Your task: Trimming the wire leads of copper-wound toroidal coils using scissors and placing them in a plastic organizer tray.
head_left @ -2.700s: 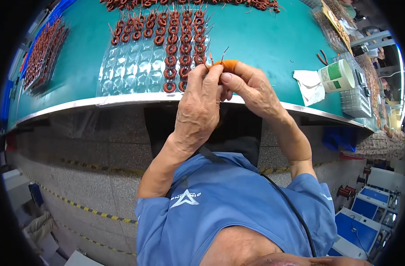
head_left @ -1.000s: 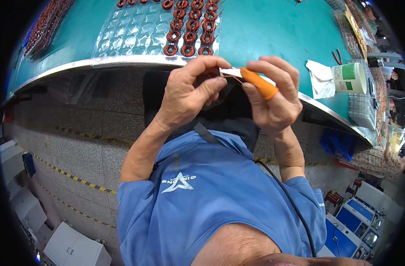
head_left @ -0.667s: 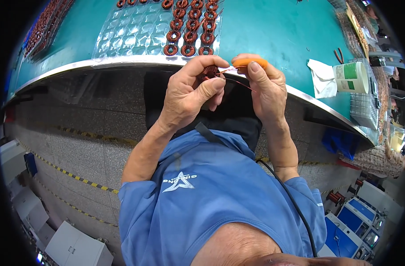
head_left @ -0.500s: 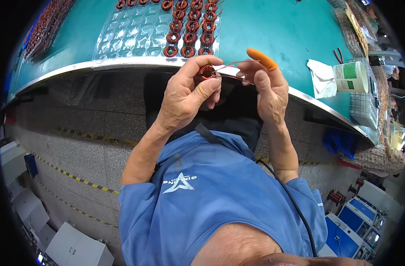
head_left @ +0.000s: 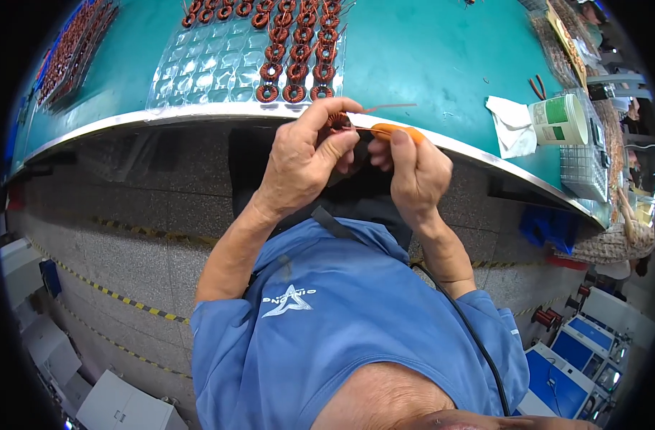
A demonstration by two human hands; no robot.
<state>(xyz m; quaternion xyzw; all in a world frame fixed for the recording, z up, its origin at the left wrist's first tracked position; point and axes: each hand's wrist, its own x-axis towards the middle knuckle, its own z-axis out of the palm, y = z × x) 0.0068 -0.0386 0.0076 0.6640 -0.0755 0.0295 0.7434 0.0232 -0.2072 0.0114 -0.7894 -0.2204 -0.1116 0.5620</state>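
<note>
Between thumb and fingers, my left hand (head_left: 295, 168) grips a small toroidal coil (head_left: 339, 122) wound with copper-red wire, just off the bench's front edge. One wire lead (head_left: 395, 106) sticks out freely to the right above my hands. My right hand (head_left: 421, 172) wears an orange finger cot (head_left: 413, 134) on its index finger. Thumb and that finger are pinched together on the coil's other wire lead, close to the ring. The lead's end is hidden by the fingers.
On the green bench (head_left: 413, 50), a clear blister tray (head_left: 213, 68) holds rows of similar coils (head_left: 297, 72). More coils fill a tray (head_left: 77, 54) at far left. To the right are a white cloth (head_left: 512, 127), a tipped white-green tub (head_left: 557, 118) and a wire basket (head_left: 584, 172).
My right hand has moved left and closed; its orange-capped finger came down from pointing up to pinch a wire lead. The left hand still holds the coil.
</note>
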